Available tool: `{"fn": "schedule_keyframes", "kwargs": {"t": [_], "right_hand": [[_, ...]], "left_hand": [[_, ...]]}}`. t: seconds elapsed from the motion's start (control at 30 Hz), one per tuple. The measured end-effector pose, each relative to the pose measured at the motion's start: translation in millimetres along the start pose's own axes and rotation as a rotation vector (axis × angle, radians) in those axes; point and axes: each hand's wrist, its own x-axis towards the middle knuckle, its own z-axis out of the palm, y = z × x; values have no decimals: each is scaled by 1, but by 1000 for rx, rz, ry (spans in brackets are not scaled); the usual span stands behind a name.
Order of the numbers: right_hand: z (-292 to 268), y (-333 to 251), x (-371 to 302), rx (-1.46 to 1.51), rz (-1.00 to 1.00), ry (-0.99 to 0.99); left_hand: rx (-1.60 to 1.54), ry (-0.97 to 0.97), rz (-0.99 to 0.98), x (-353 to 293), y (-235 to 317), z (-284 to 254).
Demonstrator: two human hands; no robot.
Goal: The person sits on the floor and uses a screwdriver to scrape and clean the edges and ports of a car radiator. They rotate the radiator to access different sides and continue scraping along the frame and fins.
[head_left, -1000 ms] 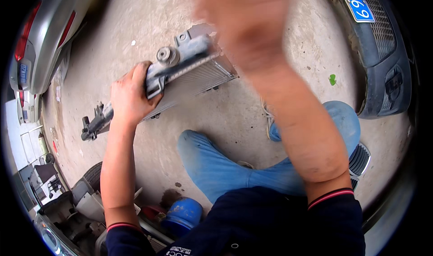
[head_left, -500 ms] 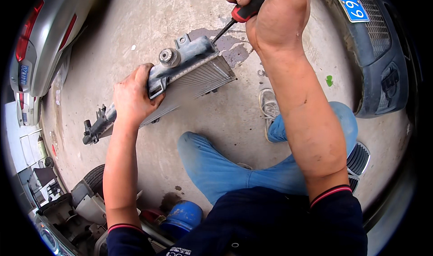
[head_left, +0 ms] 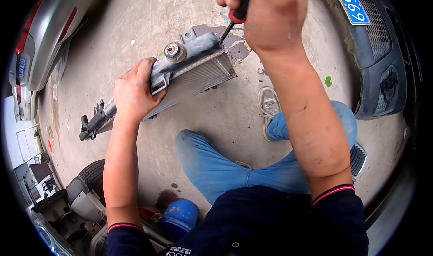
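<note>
A car radiator (head_left: 205, 73) stands tilted on the concrete, its dark plastic tank uppermost and its finned core facing toward me. My left hand (head_left: 135, 88) is closed around the tank near its middle, thumb on the near side. Just beyond that hand rises the round filler neck (head_left: 174, 52). In my right hand (head_left: 275, 16) is a screwdriver (head_left: 239, 13) with a red and black handle. Its dark shaft points down to the right end of the tank, where the tip meets the edge. My right wrist and palm hide part of the handle.
A detached bumper (head_left: 383, 71) with a blue plate lies at right, a silver car (head_left: 56, 39) stands at left. Near my lower left are a blue bucket (head_left: 180, 213), a tyre (head_left: 93, 177) and loose car parts. A grille (head_left: 358, 160) lies beside my right knee.
The radiator's right end has shifted slightly right, with my left hand still on it. My right hand and the screwdriver have tilted, and the tip has moved slightly right and down along the tank end.
</note>
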Motion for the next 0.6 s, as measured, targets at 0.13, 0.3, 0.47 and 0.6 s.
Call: {"fn": "schedule_keyframes", "kwargs": {"t": [0.13,0.3,0.47,0.6], "right_hand": [[6,-1,-2,-53,-57,-15],[-6,2,1,-18,-10,28],[-19,27,1,-190,-155,-154],[55,56,-37,-839,-552,-298]], "left_hand": [[-11,6,-4,-3,1,1],[11,4,-3,-3,3,0],[-18,7,-3,-3,5,2],[87,31,43,-11,-9,11]]}}
